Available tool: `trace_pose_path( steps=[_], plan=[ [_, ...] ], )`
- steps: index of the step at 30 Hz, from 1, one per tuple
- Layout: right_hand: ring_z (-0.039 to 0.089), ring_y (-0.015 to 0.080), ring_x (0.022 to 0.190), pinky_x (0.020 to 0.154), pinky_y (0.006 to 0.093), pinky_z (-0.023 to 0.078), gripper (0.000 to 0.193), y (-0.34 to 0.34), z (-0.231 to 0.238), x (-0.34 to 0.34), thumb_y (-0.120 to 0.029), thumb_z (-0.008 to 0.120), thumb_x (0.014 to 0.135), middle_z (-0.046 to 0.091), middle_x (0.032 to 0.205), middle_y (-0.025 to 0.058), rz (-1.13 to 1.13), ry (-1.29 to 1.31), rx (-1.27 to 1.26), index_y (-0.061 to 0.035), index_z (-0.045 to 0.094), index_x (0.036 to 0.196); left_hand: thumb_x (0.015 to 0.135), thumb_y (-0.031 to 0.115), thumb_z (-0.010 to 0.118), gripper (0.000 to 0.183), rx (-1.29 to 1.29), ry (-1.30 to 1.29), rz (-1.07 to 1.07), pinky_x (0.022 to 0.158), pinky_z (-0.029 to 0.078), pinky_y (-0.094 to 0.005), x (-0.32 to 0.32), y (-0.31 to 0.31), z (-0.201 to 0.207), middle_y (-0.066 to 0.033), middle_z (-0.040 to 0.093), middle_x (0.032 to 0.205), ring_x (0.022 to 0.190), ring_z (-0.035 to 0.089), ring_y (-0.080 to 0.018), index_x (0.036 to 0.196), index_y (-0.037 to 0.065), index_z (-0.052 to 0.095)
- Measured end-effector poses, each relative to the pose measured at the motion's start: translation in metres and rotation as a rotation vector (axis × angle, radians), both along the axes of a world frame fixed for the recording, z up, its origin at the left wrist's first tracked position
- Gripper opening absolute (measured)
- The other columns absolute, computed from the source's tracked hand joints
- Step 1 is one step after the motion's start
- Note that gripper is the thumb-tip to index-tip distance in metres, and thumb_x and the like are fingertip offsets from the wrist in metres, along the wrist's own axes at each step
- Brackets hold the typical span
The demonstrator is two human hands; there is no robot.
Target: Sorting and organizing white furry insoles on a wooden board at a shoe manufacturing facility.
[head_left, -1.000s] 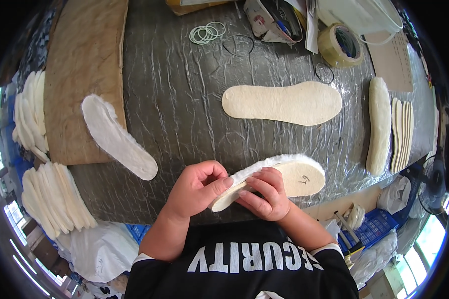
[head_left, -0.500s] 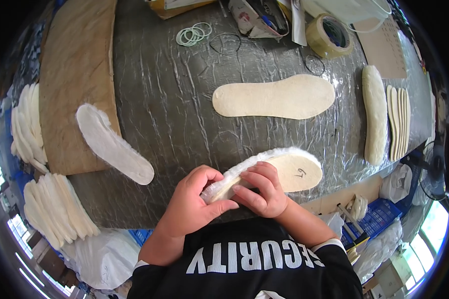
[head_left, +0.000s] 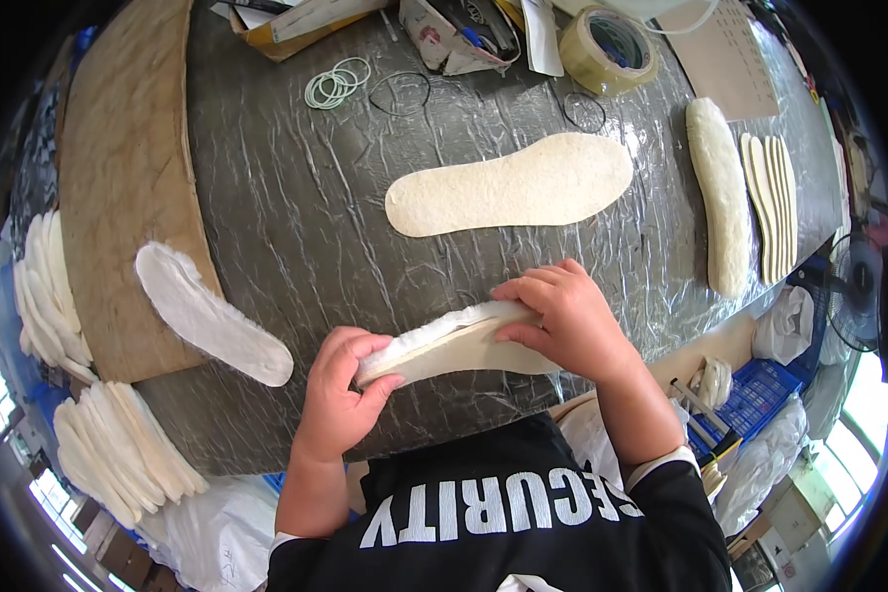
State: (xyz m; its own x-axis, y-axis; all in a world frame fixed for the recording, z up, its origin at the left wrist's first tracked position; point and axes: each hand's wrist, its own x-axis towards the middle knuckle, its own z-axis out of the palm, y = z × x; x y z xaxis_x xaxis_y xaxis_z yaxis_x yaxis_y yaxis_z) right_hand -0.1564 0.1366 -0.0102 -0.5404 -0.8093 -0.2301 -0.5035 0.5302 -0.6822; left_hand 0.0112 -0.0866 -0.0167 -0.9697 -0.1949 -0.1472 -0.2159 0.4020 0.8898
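Note:
Between my hands, above the near edge of the table, is a cream insole (head_left: 454,355) with a fluffy white layer along its far edge. My left hand (head_left: 345,387) pinches its left end between thumb and fingers. Toward the other end, my right hand (head_left: 570,321) grips the far edge, thumb on the cream face and fingers over the fluffy side; it hides part of that end. A single flat cream insole (head_left: 511,185) lies beyond my hands. To the left, a white fluffy insole piece (head_left: 212,314) rests partly on a brown board.
Stacks of fluffy insoles (head_left: 123,449) stand at the left edge beside the brown board (head_left: 128,187). On the right lie a fluffy insole (head_left: 717,197) and several flat insoles (head_left: 772,209). A tape roll (head_left: 607,51), rubber bands (head_left: 335,85) and boxes occupy the far side.
My right hand has shifted from the insole's near-left part to its far edge on the right, its fingers now wrapped over it. My left hand still holds the left end. The view has shifted slightly.

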Motion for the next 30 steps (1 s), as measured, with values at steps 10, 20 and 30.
trace_pose_path(
  steps=[10,20,30],
  plan=[
    [0.058,0.0223,0.075,0.071,0.0354,0.038,0.033,-0.002,0.007,0.012,-0.023,0.076,0.062,0.060,0.076,0.0034,0.028,0.005,-0.114,-0.0102,0.066,0.089,0.063,0.028,0.077,0.051,-0.348,-0.043,-0.402,0.092,0.035,-0.0402,-0.061,0.018,0.021,-0.0104,0.059,0.100,0.101,0.053,-0.0264,0.105,0.005,0.060],
    [0.056,0.0206,0.069,0.069,0.0348,0.037,0.035,0.005,0.011,0.018,-0.023,0.078,0.057,0.057,0.073,0.0014,-0.005,0.074,-0.166,-0.0114,0.066,0.088,0.063,0.021,0.075,0.024,-0.234,-0.150,-0.558,0.074,0.037,-0.0357,-0.065,0.025,0.014,-0.0048,0.057,0.073,0.077,0.055,-0.0224,0.077,0.005,0.064],
    [0.055,0.0199,0.071,0.068,0.0347,0.037,0.033,0.005,0.021,0.022,-0.025,0.077,0.059,0.056,0.073,0.0008,-0.009,0.124,-0.122,-0.0113,0.066,0.088,0.063,0.015,0.074,0.017,-0.293,-0.081,-0.478,0.072,0.036,-0.0345,-0.061,0.033,0.023,-0.0035,0.055,0.070,0.074,0.053,-0.0210,0.071,0.006,0.062]
  ],
)
